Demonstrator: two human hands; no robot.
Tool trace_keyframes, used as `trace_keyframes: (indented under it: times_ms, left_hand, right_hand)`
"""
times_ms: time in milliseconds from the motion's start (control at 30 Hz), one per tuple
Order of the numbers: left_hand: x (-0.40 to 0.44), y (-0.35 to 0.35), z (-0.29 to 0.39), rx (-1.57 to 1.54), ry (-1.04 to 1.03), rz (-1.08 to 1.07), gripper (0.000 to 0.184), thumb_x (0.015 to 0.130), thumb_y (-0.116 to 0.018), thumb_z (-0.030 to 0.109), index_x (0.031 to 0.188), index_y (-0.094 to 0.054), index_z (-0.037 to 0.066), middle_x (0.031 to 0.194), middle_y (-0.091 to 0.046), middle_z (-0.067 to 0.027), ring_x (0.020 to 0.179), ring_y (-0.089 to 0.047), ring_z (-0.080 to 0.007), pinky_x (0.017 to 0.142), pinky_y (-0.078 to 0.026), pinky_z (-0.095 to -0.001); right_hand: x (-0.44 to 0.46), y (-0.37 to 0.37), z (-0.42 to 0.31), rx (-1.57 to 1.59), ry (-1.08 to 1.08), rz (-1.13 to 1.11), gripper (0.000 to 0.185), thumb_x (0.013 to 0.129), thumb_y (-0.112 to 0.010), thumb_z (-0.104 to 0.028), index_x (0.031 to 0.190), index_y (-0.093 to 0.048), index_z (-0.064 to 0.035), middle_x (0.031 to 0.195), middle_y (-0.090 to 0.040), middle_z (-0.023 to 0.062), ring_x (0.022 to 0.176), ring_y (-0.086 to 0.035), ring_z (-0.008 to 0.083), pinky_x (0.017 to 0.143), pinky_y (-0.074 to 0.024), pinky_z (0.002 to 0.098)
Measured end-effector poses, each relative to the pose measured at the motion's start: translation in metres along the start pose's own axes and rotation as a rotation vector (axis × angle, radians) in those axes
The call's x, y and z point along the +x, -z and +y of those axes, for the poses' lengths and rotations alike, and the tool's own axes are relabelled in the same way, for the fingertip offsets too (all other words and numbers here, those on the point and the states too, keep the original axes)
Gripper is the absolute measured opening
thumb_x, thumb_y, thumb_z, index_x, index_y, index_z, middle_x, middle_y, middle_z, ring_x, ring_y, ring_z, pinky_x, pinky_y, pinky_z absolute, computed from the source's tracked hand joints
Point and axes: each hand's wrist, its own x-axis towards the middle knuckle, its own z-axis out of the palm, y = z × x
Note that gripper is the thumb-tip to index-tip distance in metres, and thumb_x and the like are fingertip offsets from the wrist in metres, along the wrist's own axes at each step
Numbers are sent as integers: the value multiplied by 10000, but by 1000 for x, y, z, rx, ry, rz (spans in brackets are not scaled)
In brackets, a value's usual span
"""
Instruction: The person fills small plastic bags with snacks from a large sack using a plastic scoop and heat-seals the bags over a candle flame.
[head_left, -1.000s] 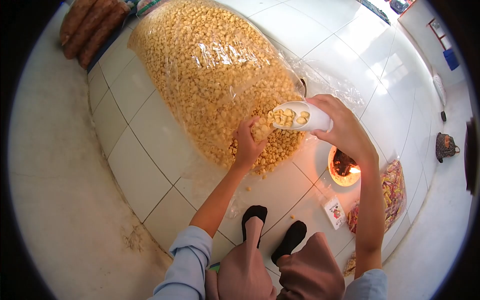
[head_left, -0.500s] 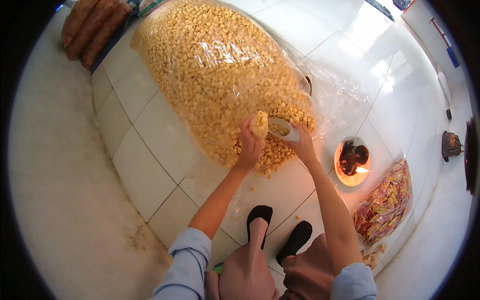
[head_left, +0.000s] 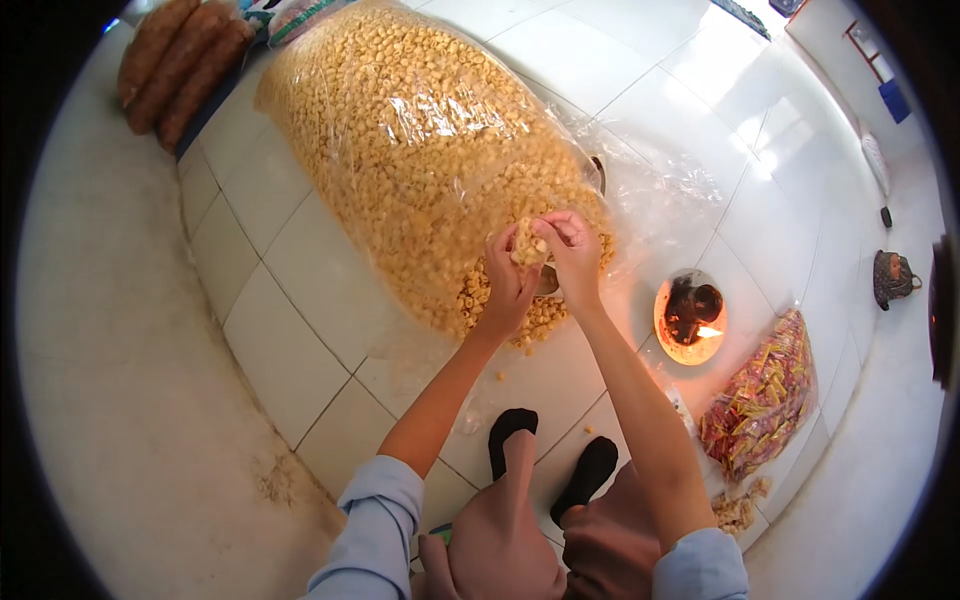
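Here, both hands meet over the near end of a large clear bag (head_left: 420, 140) of small golden snack pieces, which lies across the tiled floor (head_left: 290, 310). Between them is a small clear bag (head_left: 530, 246) with some of the same pieces inside. The left hand (head_left: 508, 287) is closed around its left side, fingers curled and thumb toward the right hand, while the right hand (head_left: 573, 246) pinches the small bag near its upper right edge with thumb and fingertips; exactly how each fingertip sits is too small to tell. Just below the small bag, partly hidden by the hands, a scoop (head_left: 549, 280) shows among the loose pieces at the open end of the large bag. A few stray pieces lie on the floor near two feet in black socks (head_left: 586, 472). To the right of the right forearm, well apart from the large bag, stands a round plate (head_left: 663, 335) with dark residue and a small burning flame (head_left: 709, 332). Below it, toward the person, lies a clear bag of red and yellow packets (head_left: 762, 400), with a little heap of filled bags (head_left: 737, 508) just beside its lower end. At the far left, long brown-filled bags (head_left: 185, 75) lie side by side.
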Motion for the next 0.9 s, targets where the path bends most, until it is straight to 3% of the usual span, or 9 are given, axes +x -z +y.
trace_keyframes:
  times_ms: [33, 233, 300, 333, 400, 467, 633, 733, 900]
  left_hand:
    - [0, 0, 9, -4, -10, 1, 537, 907, -446, 144, 1330, -149, 0, 1300, -217, -157, 1249, -226, -233, 1011, -271, -362]
    - [16, 9, 58, -364, 84, 91, 452, 885, -535, 180, 1268, -331, 54, 1136, -425, -76, 1071, -404, -155, 917, -332, -313]
    - [24, 8, 69, -481, 74, 211, 268, 876, -545, 146, 1122, -491, 53, 949, -505, -45, 854, -476, -121, 792, -387, -264]
    - [26, 9, 75, -482, 60, 213, 268, 876, -545, 146, 1122, -491, 53, 949, -505, -45, 854, -476, -121, 792, -387, -264]
    - [29, 12, 83, -628, 161, 282, 114, 891, -536, 134, 953, -545, 38, 782, -521, 9, 677, -457, -52, 611, -381, -201]
    - [33, 18, 84, -640, 214, 285, 105, 906, -515, 149, 914, -530, 45, 752, -504, 22, 666, -444, -38, 595, -366, -191]
    - [42, 24, 83, -642, 287, 327, 150, 922, -496, 171, 828, -517, 56, 698, -467, 43, 620, -388, -14, 544, -320, -178]
    - [44, 19, 73, -736, 260, 407, 191, 921, -496, 173, 797, -528, 31, 678, -463, 46, 591, -371, -20, 512, -306, -191]
    - [40, 14, 55, -792, 247, 351, 173, 913, -510, 166, 873, -574, 10, 757, -499, 34, 705, -447, -33, 638, -378, -183]
  right_hand:
    - [0, -1, -3, 47, 43, 55, 120, 802, -645, -76, 849, -565, 1, 753, -608, 2, 658, -512, 26, 583, -399, 171]
    - [-4, -3, -32, -86, 153, 194, 147, 807, -641, -81, 724, -543, -8, 593, -519, -23, 530, -402, 22, 465, -308, 188]
    - [-6, -3, -42, -138, 179, 202, 157, 810, -640, -92, 720, -540, -9, 590, -516, -22, 532, -401, 27, 469, -315, 195]
    - [-6, -2, -48, -192, 194, 213, 167, 812, -640, -102, 717, -537, -10, 587, -512, -21, 534, -400, 32, 474, -322, 201]
    - [-4, -1, -55, -238, 221, 202, 173, 812, -642, -117, 726, -543, -4, 606, -530, -14, 553, -433, 41, 497, -350, 204]
    - [-4, 1, -58, -286, 238, 189, 181, 812, -645, -132, 736, -548, 1, 626, -547, -6, 572, -466, 49, 521, -377, 208]
    - [-9, 5, -66, 134, 123, -55, 251, 794, -668, -159, 952, -584, 18, 860, -626, 57, 820, -590, 115, 728, -452, 216]
    - [-11, 8, -47, 33, 150, -69, 303, 785, -679, -159, 1016, -576, 8, 908, -625, 63, 842, -585, 126, 744, -452, 222]
    - [-1, 20, -23, -56, -89, -126, 286, 795, -661, -136, 1031, -570, -2, 923, -609, 36, 862, -562, 89, 752, -434, 217]
